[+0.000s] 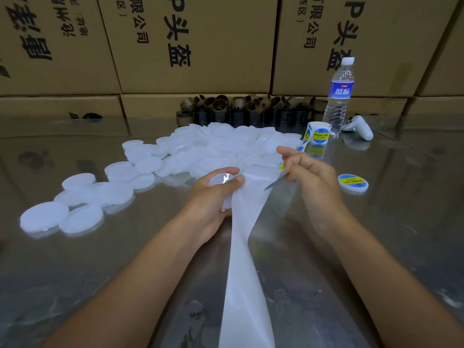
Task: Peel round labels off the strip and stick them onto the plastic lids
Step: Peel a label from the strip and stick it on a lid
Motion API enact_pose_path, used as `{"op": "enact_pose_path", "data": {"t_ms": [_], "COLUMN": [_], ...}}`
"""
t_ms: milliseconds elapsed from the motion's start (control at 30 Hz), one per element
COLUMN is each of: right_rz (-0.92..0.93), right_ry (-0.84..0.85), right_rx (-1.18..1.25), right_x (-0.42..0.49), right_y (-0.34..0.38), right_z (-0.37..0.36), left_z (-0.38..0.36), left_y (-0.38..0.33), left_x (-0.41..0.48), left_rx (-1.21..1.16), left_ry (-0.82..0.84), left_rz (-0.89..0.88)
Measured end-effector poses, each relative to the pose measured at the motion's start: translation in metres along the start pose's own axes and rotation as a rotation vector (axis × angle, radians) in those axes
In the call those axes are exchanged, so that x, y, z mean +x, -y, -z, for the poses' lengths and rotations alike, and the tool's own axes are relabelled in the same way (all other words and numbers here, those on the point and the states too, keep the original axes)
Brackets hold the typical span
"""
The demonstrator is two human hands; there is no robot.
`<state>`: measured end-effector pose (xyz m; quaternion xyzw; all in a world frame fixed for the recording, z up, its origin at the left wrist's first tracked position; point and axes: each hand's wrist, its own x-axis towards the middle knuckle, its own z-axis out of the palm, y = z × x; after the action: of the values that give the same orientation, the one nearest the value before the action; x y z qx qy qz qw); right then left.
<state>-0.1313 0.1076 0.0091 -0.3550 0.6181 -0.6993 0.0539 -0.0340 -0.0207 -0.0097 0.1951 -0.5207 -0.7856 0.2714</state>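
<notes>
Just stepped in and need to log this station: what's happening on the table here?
A person is labelling lids. The left hand grips a bare plastic lid; the right hand pinches the label strip that runs from the roll. One labelled lid lies to the right; a pile of unlabelled lids waits behind.

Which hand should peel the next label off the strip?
Right. The right hand pinches the strip just where a label shows, on the roll's side. The left hand is occupied, its grip on a bare lid ready to receive it.
</notes>
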Motion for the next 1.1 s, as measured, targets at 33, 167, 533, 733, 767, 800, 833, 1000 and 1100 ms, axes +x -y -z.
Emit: {"op": "enact_pose_path", "data": {"t_ms": [33,167,533,733,767,800,833,1000,1100], "right_rz": [0.012,0.084,0.104,0.106,0.102,0.097,0.09,0.052,0.046], "right_ry": [-0.006,0.013,0.093,0.139,0.153,0.167,0.179,0.225,0.265], "right_rx": [0.023,0.041,-0.007,-0.051,-0.045,-0.039,-0.034,-0.015,0.004], "right_x": [0.0,0.0,-0.005,-0.006,-0.006,-0.007,-0.007,-0.008,-0.01], "right_y": [0.0,0.0,0.005,0.007,0.008,0.009,0.009,0.007,0.006], "right_z": [0.001,0.001,-0.003,-0.004,-0.005,-0.006,-0.006,-0.009,-0.01], "left_z": [0.0,-0.003,-0.004,-0.007,-0.007,-0.007,-0.007,-0.007,-0.006], "left_y": [0.0,0.001,-0.005,-0.005,-0.005,-0.004,-0.003,0.001,0.002], "left_x": [0.0,-0.001,0.002,-0.001,-0.001,-0.001,-0.001,-0.001,0.0], "left_rx": [-0.001,0.031,-0.176,-0.198,-0.189,-0.178,-0.163,-0.098,-0.078], "left_ry": [0.0,-0.012,0.044,0.158,0.167,0.173,0.177,0.232,0.261], "left_rz": [-0.003,-0.024,0.048,0.147,0.154,0.162,0.173,0.212,0.215]}}
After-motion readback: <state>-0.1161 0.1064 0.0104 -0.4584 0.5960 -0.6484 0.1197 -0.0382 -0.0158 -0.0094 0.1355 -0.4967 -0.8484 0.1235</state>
